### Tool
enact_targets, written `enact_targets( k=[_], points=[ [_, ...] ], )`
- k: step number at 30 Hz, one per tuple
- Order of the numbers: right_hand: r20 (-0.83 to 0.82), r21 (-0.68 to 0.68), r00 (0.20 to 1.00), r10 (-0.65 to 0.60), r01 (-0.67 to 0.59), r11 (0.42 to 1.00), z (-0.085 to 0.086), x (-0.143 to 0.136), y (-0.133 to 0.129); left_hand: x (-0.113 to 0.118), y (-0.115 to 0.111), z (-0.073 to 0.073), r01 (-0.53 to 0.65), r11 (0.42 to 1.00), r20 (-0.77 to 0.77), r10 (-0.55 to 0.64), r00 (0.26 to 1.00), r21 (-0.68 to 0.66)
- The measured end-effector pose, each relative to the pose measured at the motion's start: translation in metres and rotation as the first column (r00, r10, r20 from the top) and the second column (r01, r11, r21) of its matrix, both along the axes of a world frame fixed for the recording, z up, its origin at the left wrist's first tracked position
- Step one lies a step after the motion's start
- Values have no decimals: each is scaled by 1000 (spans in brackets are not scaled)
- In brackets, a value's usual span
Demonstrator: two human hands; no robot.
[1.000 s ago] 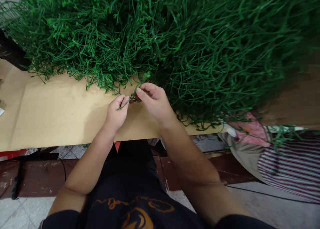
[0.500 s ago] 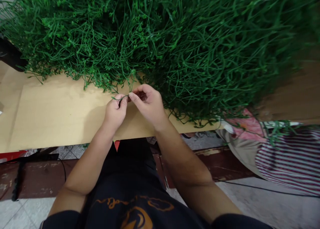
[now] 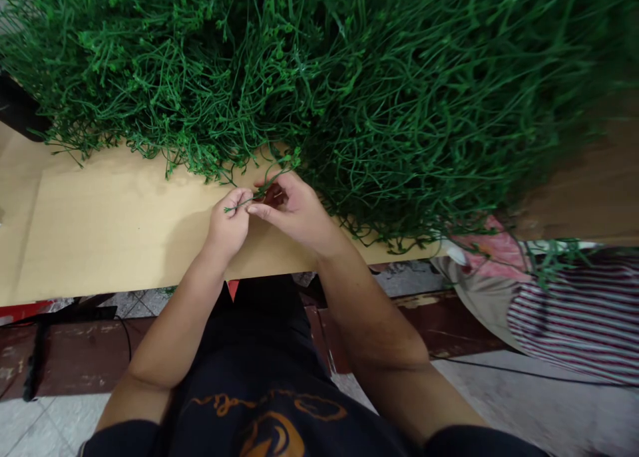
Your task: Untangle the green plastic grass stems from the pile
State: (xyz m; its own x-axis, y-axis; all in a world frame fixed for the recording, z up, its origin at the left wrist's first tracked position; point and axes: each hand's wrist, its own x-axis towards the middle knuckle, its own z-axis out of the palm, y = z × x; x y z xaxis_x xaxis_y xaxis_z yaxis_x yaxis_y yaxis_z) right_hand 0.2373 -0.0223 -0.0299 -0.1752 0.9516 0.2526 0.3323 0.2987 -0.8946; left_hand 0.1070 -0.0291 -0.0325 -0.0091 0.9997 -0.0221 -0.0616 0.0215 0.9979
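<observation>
My left hand [image 3: 227,224] is closed, with thumb and forefinger pinching a thin green artificial plant sprig [image 3: 272,179]. One small branched tip of the sprig pokes out past the left fingers. My right hand [image 3: 302,211] meets it from the right, its thumb tip touching the left fingertips and its fingers curled round the sprig's stem. Where exactly the right fingers press is partly hidden. Just beyond both hands lies a large heap of the same green artificial sprigs [image 3: 239,98].
The heap covers the far side of a tan cardboard-topped table [image 3: 110,224]. A black object [image 3: 20,108] stands at the far left. At the right, another person's striped clothing [image 3: 574,317] is close to the table edge, beside a pink patterned cloth [image 3: 492,251].
The sprig has swung to lean right across my right fingers. My right thumb has shifted slightly down and left, opening a wider gap to the forefinger; the left hand has barely moved.
</observation>
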Motion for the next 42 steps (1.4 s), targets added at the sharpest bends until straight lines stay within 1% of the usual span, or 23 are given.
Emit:
enact_targets(
  k=[3, 7, 11, 16, 18, 20, 23, 26, 30, 32, 37, 42],
  points=[
    [26, 73, 1000, 2, -4, 997, -1, 0, 2, 0, 0, -1, -13, 1000, 58, 13, 998, -13],
    [106, 186, 992, -73, 52, 981, -3, -2, 2, 0, -1, 1, 10, 1000, 86, -7, 996, -26],
    [124, 240, 987, -99, 67, 968, -4, -4, -1, 0, -2, 2, 31, 1000, 35, -31, 999, 3],
    [111, 228, 974, -198, 169, 959, -7, -7, 0, -1, -3, 0, 65, 996, -100, -58, 993, 64],
    [74, 189, 974, -216, 199, 962, -7, -9, 1, -2, -3, -2, 72, 994, -163, -59, 985, 77],
    [-4, 105, 981, -196, 196, 975, -6, -10, 1, -2, -3, -4, 84, 993, -224, -63, 972, 86],
    [-176, -61, 977, -123, 114, 992, -3, -11, 2, -2, -2, -7, 105, 989, -278, -72, 958, 104],
    [-289, -164, 955, -65, 17, 986, 0, -10, 5, -2, -2, -9, 125, 984, -298, -82, 951, 130],
    [-403, -284, 910, -96, -25, 959, 1, -8, 9, -2, -4, -8, 164, 977, -331, -110, 937, 137],
    [-422, -322, 901, -98, -48, 946, 2, -7, 10, -2, -4, -7, 172, 975, -344, -116, 932, 138],
    [-425, -354, 905, -39, -126, 927, 8, -4, 9, -3, -5, -7, 171, 977, -359, -115, 926, 128],
    [-461, -390, 886, 53, -255, 885, 8, 2, 13, -3, -5, -9, 204, 969, -371, -140, 918, 141]
  ],
)
